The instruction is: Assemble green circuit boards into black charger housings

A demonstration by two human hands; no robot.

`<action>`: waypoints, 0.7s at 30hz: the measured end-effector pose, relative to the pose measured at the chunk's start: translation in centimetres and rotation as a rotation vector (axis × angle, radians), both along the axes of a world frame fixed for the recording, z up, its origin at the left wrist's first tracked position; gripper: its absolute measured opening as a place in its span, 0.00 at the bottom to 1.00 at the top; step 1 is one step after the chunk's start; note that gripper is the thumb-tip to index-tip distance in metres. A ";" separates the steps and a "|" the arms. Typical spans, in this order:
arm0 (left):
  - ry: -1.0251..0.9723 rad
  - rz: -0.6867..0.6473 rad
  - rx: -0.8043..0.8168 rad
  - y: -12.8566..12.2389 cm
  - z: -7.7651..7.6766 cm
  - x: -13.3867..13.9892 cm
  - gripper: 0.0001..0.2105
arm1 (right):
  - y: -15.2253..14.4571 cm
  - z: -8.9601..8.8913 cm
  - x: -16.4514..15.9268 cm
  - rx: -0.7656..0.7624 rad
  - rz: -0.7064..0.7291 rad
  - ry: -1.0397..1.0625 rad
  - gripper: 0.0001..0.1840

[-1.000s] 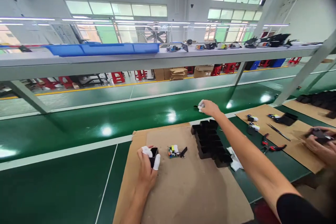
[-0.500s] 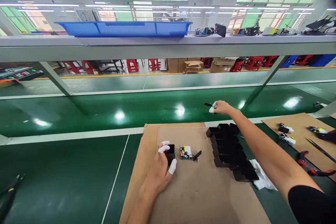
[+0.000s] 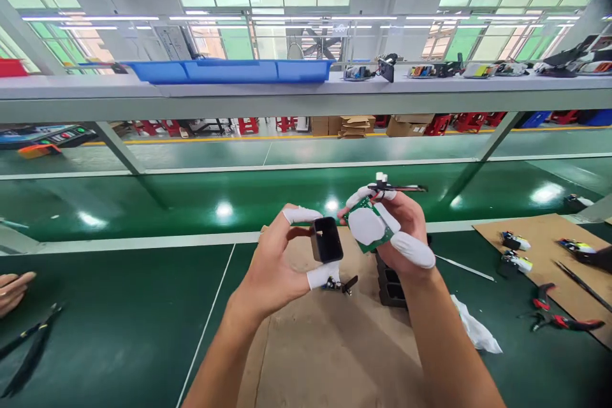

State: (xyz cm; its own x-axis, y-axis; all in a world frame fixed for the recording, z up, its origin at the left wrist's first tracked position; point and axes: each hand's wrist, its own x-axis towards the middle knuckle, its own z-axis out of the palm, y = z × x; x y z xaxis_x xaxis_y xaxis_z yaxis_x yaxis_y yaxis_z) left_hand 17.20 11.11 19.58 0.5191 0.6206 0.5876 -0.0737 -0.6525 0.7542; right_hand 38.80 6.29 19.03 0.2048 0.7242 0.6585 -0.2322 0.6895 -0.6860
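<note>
My left hand [image 3: 275, 261], with white finger cots, grips a small black plastic case [image 3: 327, 240] between thumb and fingers; its open side faces me. Just right of it, my right hand [image 3: 404, 229] pinches a green circuit board [image 3: 370, 243] with a white round patch on its face. Dark and red wires and a thin black strip [image 3: 404, 189] stick out above this board. The board and case are close but apart. Below, a second small board with a black piece [image 3: 350, 285] lies on the cardboard, partly covered by my left thumb.
Black cases [image 3: 393, 290] stand in rows on the cardboard sheet [image 3: 329, 357], partly behind my right arm. To the right lie red-handled pliers [image 3: 567, 320], a white crumpled wrapper [image 3: 478, 328] and more boards [image 3: 516, 263]. Another person's hand [image 3: 14, 290] shows at far left, near a dark tool [image 3: 33, 338].
My left hand has lifted the black case off the cardboard. My right hand has come back from the far right to beside it, now clearly showing the green board. Another person's hand has appeared at left.
</note>
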 end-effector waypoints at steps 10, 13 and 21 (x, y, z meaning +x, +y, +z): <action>-0.048 -0.131 0.012 2.2 1.3 -0.1 0.33 | 0.1 0.7 -0.8 0.052 -0.099 -0.009 0.29; -0.058 -0.125 0.004 3.2 0.9 -0.5 0.34 | 0.4 0.7 -1.6 0.022 -0.101 -0.012 0.30; 0.055 -0.043 0.046 4.3 1.1 -1.1 0.32 | 1.5 -0.3 -2.1 0.028 -0.115 -0.070 0.29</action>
